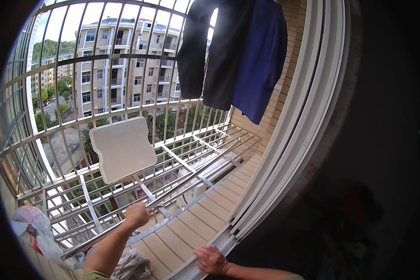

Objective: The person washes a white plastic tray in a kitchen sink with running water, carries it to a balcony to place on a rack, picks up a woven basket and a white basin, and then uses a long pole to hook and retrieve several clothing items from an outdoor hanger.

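Observation:
My left hand is closed in a fist around a long metal pole, which runs slantwise above a metal bar rack outside the window. A small hooked metal piece shows just beyond my fist. My right hand rests on the white window track at the sill, holding nothing, its fingers slightly apart. Below my left forearm a crumpled pale cloth lies on the tiled ledge.
Dark trousers and a navy garment hang at upper right. A white plastic board leans on the window bars. Plastic bags sit at left. Under the rack stands a white air-conditioner unit. Sliding window frames border the right.

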`<move>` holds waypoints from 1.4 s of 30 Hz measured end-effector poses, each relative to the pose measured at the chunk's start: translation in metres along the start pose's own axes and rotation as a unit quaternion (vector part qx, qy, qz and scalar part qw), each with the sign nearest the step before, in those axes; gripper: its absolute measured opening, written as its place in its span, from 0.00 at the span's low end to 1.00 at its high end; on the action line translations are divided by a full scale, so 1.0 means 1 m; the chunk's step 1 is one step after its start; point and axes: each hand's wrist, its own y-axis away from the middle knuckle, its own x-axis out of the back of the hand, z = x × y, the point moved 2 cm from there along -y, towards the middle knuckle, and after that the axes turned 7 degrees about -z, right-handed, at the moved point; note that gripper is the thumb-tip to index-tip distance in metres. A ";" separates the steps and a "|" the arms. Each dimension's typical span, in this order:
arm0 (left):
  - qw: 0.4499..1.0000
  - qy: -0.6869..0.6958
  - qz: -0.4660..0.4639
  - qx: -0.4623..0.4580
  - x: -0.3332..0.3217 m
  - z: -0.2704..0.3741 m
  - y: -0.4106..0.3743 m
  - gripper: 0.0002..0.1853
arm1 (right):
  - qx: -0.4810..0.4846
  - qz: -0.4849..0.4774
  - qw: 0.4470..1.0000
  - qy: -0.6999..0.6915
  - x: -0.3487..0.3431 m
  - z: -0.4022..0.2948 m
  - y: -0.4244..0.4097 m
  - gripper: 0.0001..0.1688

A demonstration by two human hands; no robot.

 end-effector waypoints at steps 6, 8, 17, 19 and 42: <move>0.999 0.015 -0.029 -0.022 0.029 0.041 0.053 0.23 | -0.025 -0.006 0.999 -0.027 -0.005 0.004 -0.001 0.22; 0.999 0.020 -0.023 -0.044 0.035 0.050 0.064 0.23 | -0.103 0.035 0.984 -0.140 -0.018 0.024 -0.003 0.22; 0.983 0.145 0.050 -0.098 0.011 0.092 0.087 0.19 | -0.233 0.154 0.718 -0.638 0.030 0.058 -0.117 0.31; 0.976 0.167 0.073 -0.116 0.012 0.101 0.091 0.19 | -0.171 0.215 0.711 -0.647 0.030 0.074 -0.134 0.24; 0.909 0.248 0.207 -0.264 0.089 0.090 0.172 0.29 | 0.008 0.287 0.822 -0.493 0.180 -0.009 -0.250 0.10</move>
